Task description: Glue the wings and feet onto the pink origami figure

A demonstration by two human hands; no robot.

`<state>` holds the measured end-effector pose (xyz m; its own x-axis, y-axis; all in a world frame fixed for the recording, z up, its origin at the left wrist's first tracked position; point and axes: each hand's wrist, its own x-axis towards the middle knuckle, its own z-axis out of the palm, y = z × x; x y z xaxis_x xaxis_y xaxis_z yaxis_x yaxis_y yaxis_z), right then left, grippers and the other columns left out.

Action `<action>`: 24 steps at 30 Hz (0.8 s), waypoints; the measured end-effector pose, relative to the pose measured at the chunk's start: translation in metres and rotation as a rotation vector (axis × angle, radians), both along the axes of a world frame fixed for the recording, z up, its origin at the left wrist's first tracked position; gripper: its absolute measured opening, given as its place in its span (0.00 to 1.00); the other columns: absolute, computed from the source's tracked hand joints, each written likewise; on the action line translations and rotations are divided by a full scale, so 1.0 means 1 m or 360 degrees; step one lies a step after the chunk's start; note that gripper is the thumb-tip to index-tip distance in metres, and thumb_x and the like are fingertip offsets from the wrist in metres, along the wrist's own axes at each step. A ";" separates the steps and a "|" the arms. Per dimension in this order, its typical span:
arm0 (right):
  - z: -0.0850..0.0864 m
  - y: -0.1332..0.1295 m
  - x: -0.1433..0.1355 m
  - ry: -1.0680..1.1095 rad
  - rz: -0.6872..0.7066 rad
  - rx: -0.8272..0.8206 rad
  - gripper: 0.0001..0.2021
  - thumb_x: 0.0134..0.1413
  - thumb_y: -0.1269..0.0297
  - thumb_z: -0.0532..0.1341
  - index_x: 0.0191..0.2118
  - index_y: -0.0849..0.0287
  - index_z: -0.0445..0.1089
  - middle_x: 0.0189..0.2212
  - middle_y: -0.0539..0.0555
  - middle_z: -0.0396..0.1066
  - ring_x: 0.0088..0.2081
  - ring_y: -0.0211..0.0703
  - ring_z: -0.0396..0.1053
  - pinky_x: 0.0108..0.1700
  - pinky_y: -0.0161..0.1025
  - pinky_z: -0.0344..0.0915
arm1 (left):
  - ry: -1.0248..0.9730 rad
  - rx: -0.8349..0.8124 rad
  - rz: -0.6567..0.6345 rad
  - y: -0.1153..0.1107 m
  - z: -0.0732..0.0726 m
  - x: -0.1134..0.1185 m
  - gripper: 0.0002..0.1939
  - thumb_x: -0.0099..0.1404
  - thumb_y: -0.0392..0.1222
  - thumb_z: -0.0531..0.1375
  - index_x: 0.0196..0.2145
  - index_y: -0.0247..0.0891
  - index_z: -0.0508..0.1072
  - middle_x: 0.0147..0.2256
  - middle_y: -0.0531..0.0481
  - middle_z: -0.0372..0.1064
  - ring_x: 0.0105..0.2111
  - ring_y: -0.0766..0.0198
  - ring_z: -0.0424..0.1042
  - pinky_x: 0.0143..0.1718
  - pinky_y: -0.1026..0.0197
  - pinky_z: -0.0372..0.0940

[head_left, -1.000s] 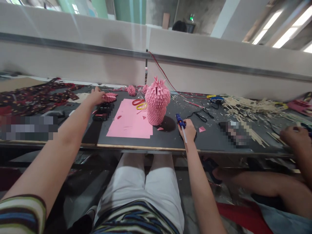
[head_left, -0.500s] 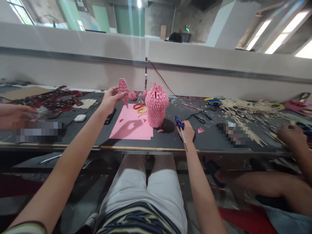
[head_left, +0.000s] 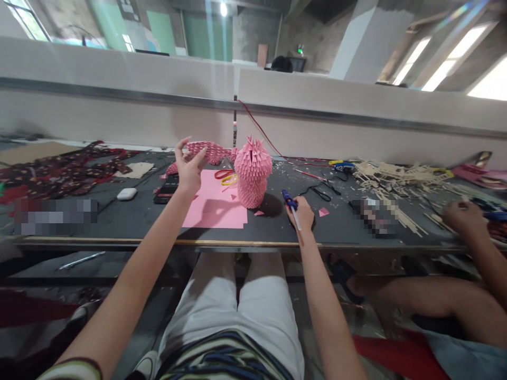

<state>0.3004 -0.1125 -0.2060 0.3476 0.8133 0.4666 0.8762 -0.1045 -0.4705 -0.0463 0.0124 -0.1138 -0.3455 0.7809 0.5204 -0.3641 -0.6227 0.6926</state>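
Left of the upright pink folded-paper figure (head_left: 252, 174), my left hand (head_left: 190, 166) grips one end of a long pink folded-paper piece (head_left: 209, 150), held above the pink sheets (head_left: 214, 203). The piece lies nearly level, its far end close to the figure's upper left side; whether they touch I cannot tell. On the figure's right, my right hand (head_left: 303, 214) is wrapped round a blue glue gun (head_left: 290, 200), with a pale glue stick projecting from it toward me. Red and yellow scissors (head_left: 227, 177) lie behind the sheets.
A white case (head_left: 127, 194) and dark patterned cloth (head_left: 63, 169) are at left. Thin wooden strips (head_left: 396, 179) cover the right side, near another person's hand (head_left: 463, 216). A black cable (head_left: 322, 191) lies behind my right hand. Along the back runs a white partition (head_left: 158, 116).
The pink piece in my left hand has swung from upright to nearly level, pointing at the figure. Another person's hand at far left has gone from view. My right hand stays with the glue gun.
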 end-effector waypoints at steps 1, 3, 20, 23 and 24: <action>0.000 0.000 0.000 0.0000 -0.0002 -0.0003 0.08 0.56 0.62 0.63 0.41 0.56 0.71 0.40 0.53 0.71 0.29 0.37 0.61 0.30 0.35 0.41 | 0.0024 0.0033 0.0050 0.001 -0.003 -0.002 0.33 0.50 0.45 0.77 0.48 0.50 0.65 0.44 0.54 0.68 0.39 0.67 0.76 0.42 0.63 0.76; 0.000 0.000 0.000 -0.0002 -0.0003 -0.0011 0.08 0.56 0.62 0.63 0.41 0.57 0.71 0.40 0.53 0.72 0.29 0.38 0.61 0.30 0.35 0.41 | 0.0005 0.0084 0.0125 0.003 -0.007 -0.003 0.33 0.49 0.48 0.77 0.45 0.48 0.63 0.44 0.55 0.67 0.41 0.67 0.76 0.45 0.62 0.76; 0.000 0.002 0.003 -0.0020 -0.0023 -0.0018 0.08 0.56 0.60 0.63 0.41 0.55 0.71 0.39 0.54 0.72 0.33 0.42 0.66 0.31 0.35 0.45 | 0.0252 -0.0021 -0.0318 -0.016 -0.050 0.031 0.30 0.51 0.45 0.76 0.51 0.44 0.74 0.49 0.46 0.75 0.46 0.58 0.78 0.52 0.54 0.73; 0.000 0.002 0.003 -0.0017 -0.0024 -0.0019 0.09 0.55 0.60 0.63 0.41 0.55 0.71 0.40 0.54 0.73 0.33 0.42 0.66 0.30 0.35 0.44 | 0.0359 -0.0010 -0.0235 -0.015 -0.049 0.028 0.27 0.53 0.46 0.75 0.50 0.43 0.76 0.50 0.46 0.76 0.50 0.56 0.77 0.55 0.53 0.72; 0.000 0.003 0.002 -0.0016 -0.0025 -0.0020 0.09 0.55 0.60 0.63 0.41 0.55 0.71 0.40 0.54 0.73 0.33 0.42 0.66 0.30 0.35 0.44 | 0.0370 0.0001 -0.0207 -0.014 -0.049 0.027 0.28 0.53 0.46 0.75 0.51 0.44 0.76 0.51 0.46 0.76 0.51 0.56 0.76 0.55 0.53 0.72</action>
